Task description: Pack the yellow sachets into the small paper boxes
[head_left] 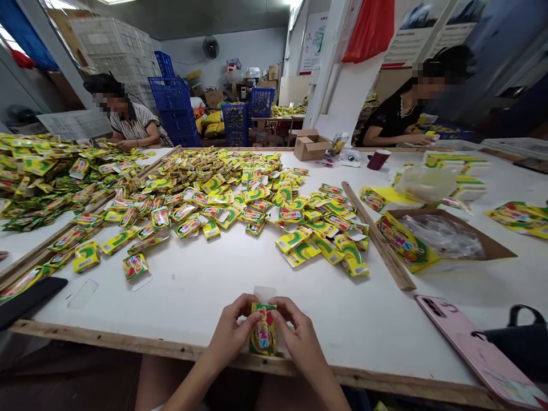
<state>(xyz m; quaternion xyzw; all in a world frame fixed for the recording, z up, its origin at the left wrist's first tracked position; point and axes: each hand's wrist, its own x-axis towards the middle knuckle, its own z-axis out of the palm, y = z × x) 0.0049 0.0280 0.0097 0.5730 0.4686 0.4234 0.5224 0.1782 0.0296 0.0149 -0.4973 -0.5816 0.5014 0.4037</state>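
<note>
A small yellow and green printed carton (264,331) stands near the table's front edge, its pale top flap (265,294) sticking up. My left hand (235,328) grips the carton's left side, thumb across its front. On the other side, my right hand (296,331) holds it with thumb and fingers at the upper right edge. What lies inside the carton cannot be seen. Beyond my hands, a wide heap of similar cartons (226,197) covers the middle of the table. One carton (136,267) lies apart at the left with its flap out.
Wooden strips (377,237) divide the white table (205,297). At right are a larger display box (406,242) holding clear plastic, a pink phone (475,348) and a dark red cup (379,160). A co-worker (391,117) sits far right, another (132,123) far left beside more cartons (51,171).
</note>
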